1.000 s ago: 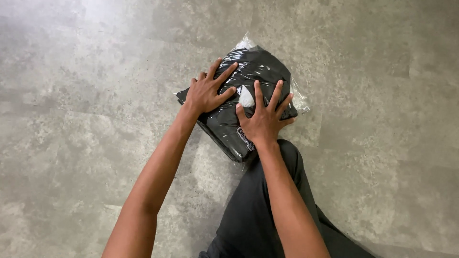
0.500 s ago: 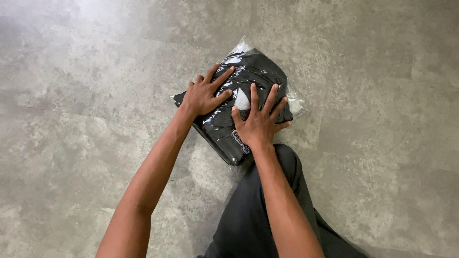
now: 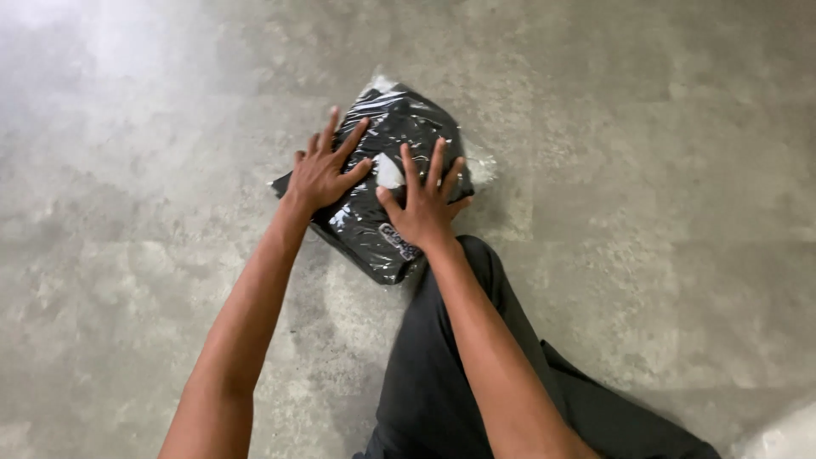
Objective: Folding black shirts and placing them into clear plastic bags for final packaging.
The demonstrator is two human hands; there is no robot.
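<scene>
A folded black garment in a clear plastic bag lies on the grey concrete floor in front of me. My left hand presses flat on the bag's left side, fingers spread. My right hand presses flat on its lower right part, fingers spread too. Neither hand grips anything. A small white label shows between the two hands.
My knee in dark trousers rests on the floor just below the bag. A pale plastic edge shows at the bottom right corner. Bare concrete surrounds the bag.
Both hands have stayed flat on the bag, sliding slightly over it. The view has shifted a little, so the bag sits a bit further left in the picture.
</scene>
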